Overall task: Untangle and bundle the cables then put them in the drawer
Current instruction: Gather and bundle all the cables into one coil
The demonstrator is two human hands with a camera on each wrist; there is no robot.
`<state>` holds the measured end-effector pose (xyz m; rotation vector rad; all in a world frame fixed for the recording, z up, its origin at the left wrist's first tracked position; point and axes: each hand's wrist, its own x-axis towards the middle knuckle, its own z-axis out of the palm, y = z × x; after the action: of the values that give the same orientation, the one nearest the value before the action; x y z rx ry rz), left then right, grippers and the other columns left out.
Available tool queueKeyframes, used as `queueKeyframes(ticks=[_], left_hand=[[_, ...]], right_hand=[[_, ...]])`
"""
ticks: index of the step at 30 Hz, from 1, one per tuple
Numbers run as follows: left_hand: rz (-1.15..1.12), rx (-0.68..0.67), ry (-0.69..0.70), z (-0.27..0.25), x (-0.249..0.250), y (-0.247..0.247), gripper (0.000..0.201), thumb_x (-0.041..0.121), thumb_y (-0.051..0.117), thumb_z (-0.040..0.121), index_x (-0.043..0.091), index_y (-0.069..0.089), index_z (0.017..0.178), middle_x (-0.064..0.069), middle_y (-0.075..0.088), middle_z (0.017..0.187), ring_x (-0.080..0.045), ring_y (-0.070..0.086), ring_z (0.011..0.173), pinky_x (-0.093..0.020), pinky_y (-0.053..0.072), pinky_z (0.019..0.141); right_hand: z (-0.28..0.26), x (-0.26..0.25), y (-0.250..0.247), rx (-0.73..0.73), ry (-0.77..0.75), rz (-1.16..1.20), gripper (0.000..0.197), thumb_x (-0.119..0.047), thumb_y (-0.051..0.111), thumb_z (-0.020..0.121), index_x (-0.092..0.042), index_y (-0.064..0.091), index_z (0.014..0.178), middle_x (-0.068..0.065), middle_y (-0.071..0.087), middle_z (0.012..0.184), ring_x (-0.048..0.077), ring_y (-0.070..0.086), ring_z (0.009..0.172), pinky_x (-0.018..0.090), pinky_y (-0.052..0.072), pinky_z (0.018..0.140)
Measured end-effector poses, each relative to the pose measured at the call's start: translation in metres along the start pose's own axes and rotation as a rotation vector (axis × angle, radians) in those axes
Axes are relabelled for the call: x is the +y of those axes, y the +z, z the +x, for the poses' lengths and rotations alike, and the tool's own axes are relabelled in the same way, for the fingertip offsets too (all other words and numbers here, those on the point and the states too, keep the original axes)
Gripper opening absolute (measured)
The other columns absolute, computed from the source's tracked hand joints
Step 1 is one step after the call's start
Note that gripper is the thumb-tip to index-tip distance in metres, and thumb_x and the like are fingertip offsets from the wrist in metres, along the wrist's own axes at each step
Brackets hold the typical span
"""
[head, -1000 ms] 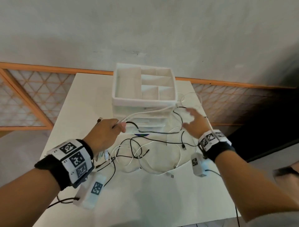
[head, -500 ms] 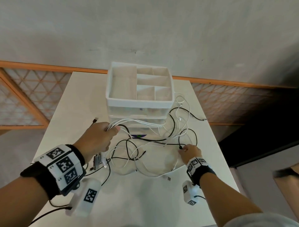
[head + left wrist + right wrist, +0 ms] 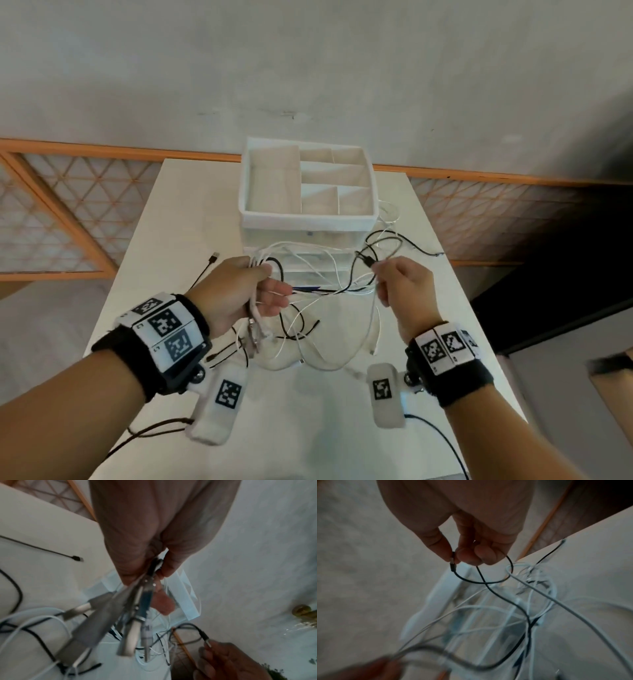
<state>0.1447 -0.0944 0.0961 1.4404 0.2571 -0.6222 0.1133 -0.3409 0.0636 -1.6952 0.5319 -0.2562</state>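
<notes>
Hands raised: left hand [image 3: 239,294] grips cables [image 3: 329,291]; right hand [image 3: 404,287] pinches black plug [image 3: 368,262].

Table [image 3: 178,219] viewed from above by head cam, facing fwd/down; each hand viewed close-up by its wrist cam. Tangled cables [image 3: 329,291] shared by all views.

Both hands raised: left hand [image 3: 239,294] fingers curled, gripping; right hand [image 3: 406,287] pinching with thumb and forefinger
</notes>
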Motion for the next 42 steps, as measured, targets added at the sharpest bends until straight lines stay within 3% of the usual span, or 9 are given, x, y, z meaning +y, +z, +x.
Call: queueKeyframes(ticks=[6,10,18,24,29,32,37,40,42], left_hand=[[-0.044,-0.088,-0.01,-0.003,0.005,0.013,0.009,0.008,0.043,0.104,0.004,0.05,0.101,-0.029,0.072,0.107,-0.047,0.068,0.102,-0.052,0.058,0.083],[-0.091,-0.032,-0.033,-0.002,0.0,0.0,0.019,0.007,0.041,0.104,-0.002,0.048,0.12,-0.031,0.07,0.107,-0.044,0.071,0.09,-0.05,0.061,0.076],[-0.159,-0.176,-0.017,-0.016,0.007,0.011,0.009,0.009,0.043,0.105,0.003,0.049,0.107,-0.029,0.073,0.098,-0.038,0.073,0.081,-0.046,0.062,0.074],[-0.075,-0.049,0.047,-0.017,0.012,0.013,0.005,0.008,0.046,0.103,0.006,0.05,0.1,-0.011,0.068,0.071,-0.013,0.051,0.045,-0.026,0.047,0.046],[0.232,-0.11,0.148,-0.026,0.014,0.003,0.012,0.017,0.059,0.099,0.011,0.056,0.088,-0.003,0.059,0.065,-0.012,0.034,0.045,-0.022,0.031,0.041],[0.378,-0.134,0.219,-0.036,0.023,-0.002,0.011,0.019,0.069,0.091,0.01,0.065,0.088,0.001,0.057,0.06,-0.01,0.037,0.046,-0.021,0.032,0.044],[0.319,0.081,0.333,-0.037,0.036,-0.029,0.009,0.016,0.075,0.084,0.014,0.068,0.079,0.002,0.054,0.056,-0.012,0.036,0.048,-0.022,0.03,0.044],[0.329,0.071,0.331,-0.039,0.037,-0.036,0.013,0.017,0.075,0.084,0.008,0.066,0.079,0.0,0.057,0.056,-0.015,0.031,0.047,-0.022,0.027,0.046],[0.305,0.046,0.33,-0.039,0.035,-0.03,0.013,0.017,0.074,0.085,0.008,0.066,0.08,-0.001,0.058,0.057,-0.015,0.03,0.047,-0.023,0.026,0.047]], right_hand=[[-0.05,-0.001,0.045,-0.172,0.016,-0.168,0.022,-0.036,0.063,0.069,-0.016,0.062,0.062,-0.005,0.053,0.047,0.021,0.051,0.051,0.033,0.04,0.056],[-0.033,-0.004,0.026,0.08,0.111,-0.15,0.032,-0.036,0.059,0.066,-0.015,0.042,0.051,-0.004,0.042,0.048,0.023,0.04,0.056,0.036,0.034,0.057],[-0.08,-0.012,0.046,-0.373,-0.144,-0.15,0.027,-0.011,0.069,0.087,-0.02,0.058,0.064,-0.01,0.048,0.047,0.012,0.04,0.045,0.026,0.034,0.049],[-0.105,-0.005,0.049,-0.54,-0.238,-0.251,0.02,-0.018,0.071,0.09,-0.026,0.059,0.076,-0.006,0.055,0.064,0.011,0.04,0.047,0.025,0.036,0.049],[-0.077,-0.025,0.035,-0.163,-0.497,-0.521,0.055,-0.046,0.074,0.082,-0.039,0.051,0.132,-0.011,0.056,0.094,0.002,0.051,0.07,0.027,0.05,0.068],[-0.052,-0.027,0.03,-0.103,-0.355,-0.737,0.037,-0.054,0.064,0.088,-0.041,0.057,0.122,-0.008,0.064,0.084,0.016,0.063,0.087,0.035,0.053,0.08],[-0.011,-0.02,-0.006,-0.006,-0.03,-0.891,0.036,-0.045,0.055,0.094,-0.023,0.067,0.12,0.001,0.071,0.121,0.026,0.063,0.113,0.035,0.047,0.097],[-0.022,-0.034,-0.005,-0.085,-0.298,-0.615,0.019,-0.017,0.066,0.087,-0.025,0.072,0.103,-0.012,0.072,0.105,-0.002,0.062,0.073,0.017,0.045,0.073],[-0.042,-0.043,0.013,-0.277,-0.417,-0.492,0.028,-0.007,0.069,0.078,-0.03,0.069,0.095,-0.017,0.065,0.096,0.001,0.051,0.052,0.012,0.04,0.059]])
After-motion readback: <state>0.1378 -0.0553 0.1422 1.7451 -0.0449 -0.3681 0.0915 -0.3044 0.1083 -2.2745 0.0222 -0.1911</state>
